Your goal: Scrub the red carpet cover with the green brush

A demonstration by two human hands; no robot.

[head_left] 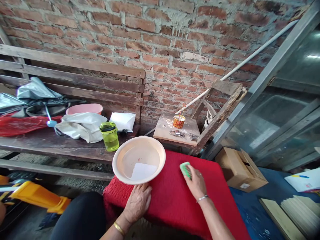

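In my right hand (pixel 196 181) is a small green scrub brush (pixel 185 169), held low over the red cloth (pixel 172 193) with its bristles facing me. My left hand (pixel 138 201) lies at the front of a cream plastic basin (pixel 117 166), fingers curled in close to its rim. Their tips are hidden, so whether they grip the basin or the cloth is unclear. Inside the basin are clear water and a white rectangular piece (pixel 143 171). The basin stands at the left of the red-covered surface.
Left, a dark wooden bench (pixel 60 146) bears a yellow-green bottle (pixel 109 136), a pink basin (pixel 85 108) and bags. Behind, a small wooden stand (pixel 161 131) holds a patterned cup (pixel 179 121) and padlocks (pixel 177 133). A cardboard box (pixel 237 170) sits at right.
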